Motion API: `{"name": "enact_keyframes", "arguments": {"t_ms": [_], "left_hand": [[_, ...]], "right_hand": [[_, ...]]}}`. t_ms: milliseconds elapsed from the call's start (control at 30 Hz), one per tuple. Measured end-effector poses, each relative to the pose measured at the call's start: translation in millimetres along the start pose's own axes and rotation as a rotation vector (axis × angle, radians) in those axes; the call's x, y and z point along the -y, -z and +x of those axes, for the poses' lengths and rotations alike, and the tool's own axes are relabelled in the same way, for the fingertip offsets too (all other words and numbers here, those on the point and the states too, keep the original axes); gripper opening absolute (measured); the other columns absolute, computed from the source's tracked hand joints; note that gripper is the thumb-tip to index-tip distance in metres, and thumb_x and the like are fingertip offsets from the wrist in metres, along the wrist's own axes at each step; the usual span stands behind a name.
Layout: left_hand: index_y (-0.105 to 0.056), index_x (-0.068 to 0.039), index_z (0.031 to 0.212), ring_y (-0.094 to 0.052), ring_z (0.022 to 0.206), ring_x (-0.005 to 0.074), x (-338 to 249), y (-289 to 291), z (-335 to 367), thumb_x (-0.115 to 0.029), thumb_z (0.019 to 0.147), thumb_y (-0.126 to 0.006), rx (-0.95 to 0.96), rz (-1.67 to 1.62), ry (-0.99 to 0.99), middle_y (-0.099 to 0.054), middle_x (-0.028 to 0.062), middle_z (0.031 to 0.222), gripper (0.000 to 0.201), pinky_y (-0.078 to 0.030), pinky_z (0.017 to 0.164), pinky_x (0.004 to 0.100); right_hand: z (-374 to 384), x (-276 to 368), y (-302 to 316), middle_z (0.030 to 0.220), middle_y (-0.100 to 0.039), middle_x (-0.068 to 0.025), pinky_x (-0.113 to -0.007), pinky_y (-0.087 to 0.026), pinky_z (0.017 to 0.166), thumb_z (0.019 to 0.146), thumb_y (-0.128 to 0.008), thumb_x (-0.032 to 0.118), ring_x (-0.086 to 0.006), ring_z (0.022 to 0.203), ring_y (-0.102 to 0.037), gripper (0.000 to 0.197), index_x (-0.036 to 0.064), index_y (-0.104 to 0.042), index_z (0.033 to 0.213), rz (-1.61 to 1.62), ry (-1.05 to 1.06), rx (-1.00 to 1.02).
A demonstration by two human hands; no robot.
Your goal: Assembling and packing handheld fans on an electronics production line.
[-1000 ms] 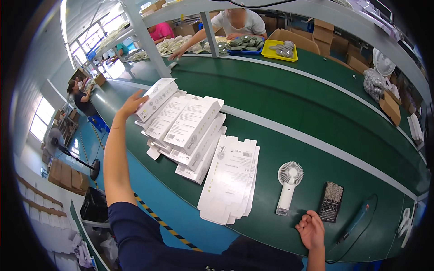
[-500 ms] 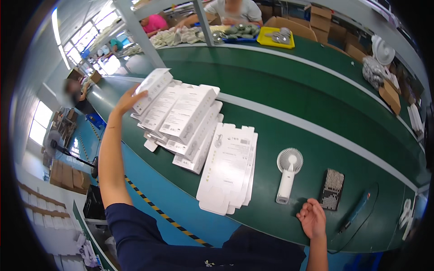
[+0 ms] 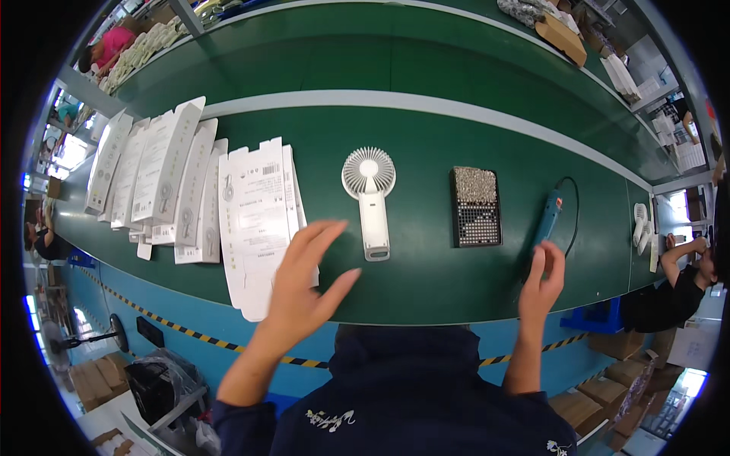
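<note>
My left hand [image 3: 304, 277] is open, thumb and fingers apart, over the right edge of the flat white carton blanks [image 3: 255, 220]. Just beyond its fingertips a white handheld fan [image 3: 374, 216] lies on the green workbench [image 3: 414, 285], grille end away from me. My right hand [image 3: 541, 281] holds nothing that I can make out, with loosely bent fingers apart, at the lower end of a blue electric screwdriver [image 3: 547, 216]. It hides part of that tool, and whether they touch is unclear. Between fan and screwdriver sits a black screw tray [image 3: 477, 216], its far half filled with screws.
Folded white cartons [image 3: 163, 171] lean stacked at the left. A black cord [image 3: 578, 209] loops beside the screwdriver. White fan-like parts [image 3: 642, 226] lie at the far right. A pale rail [image 3: 365, 99] crosses the bench behind. A co-worker [image 3: 677, 289] sits at the right.
My left hand has let go of the carton at the stack's left end and come back toward the fan. My right hand has moved right to the screwdriver. The view has swung right.
</note>
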State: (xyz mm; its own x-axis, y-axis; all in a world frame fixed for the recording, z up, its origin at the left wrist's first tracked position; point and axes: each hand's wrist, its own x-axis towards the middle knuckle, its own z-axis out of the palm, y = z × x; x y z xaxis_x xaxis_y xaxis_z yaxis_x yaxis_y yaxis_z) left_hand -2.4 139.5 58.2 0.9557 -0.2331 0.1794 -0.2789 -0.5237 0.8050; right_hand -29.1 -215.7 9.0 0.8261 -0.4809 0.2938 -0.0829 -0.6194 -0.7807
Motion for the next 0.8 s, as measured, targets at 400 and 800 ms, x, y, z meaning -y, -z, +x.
{"name": "enact_keyframes", "arguments": {"t_ms": [400,800], "left_hand": [[-0.054,-0.011,0.127,-0.050,0.091,0.0273,15.0,-105.5,18.0,-0.024,0.077,-0.075,0.026,0.254,-0.030,-0.030,0.0208,0.137,0.056,-0.041,0.087,0.0399],[-0.054,-0.006,0.129,-0.055,0.106,0.0303,-5.9,-132.5,48.8,-0.012,0.078,-0.071,0.216,0.155,-0.116,-0.047,0.0100,0.137,0.054,-0.044,0.087,0.0378]], "right_hand": [[63.1,-68.2,58.4,0.103,-0.054,-0.0082,-0.021,-0.040,0.060,0.084,-0.058,0.023,-0.0093,0.073,-0.048,0.056,-0.0056,-0.045,0.131,0.702,-0.635,0.315],[64.6,36.6,-24.9,0.086,-0.050,-0.0041,-0.027,-0.038,0.038,0.076,-0.040,0.081,-0.0137,0.044,-0.042,0.086,0.0156,-0.035,0.132,1.385,0.402,-0.057]]}}
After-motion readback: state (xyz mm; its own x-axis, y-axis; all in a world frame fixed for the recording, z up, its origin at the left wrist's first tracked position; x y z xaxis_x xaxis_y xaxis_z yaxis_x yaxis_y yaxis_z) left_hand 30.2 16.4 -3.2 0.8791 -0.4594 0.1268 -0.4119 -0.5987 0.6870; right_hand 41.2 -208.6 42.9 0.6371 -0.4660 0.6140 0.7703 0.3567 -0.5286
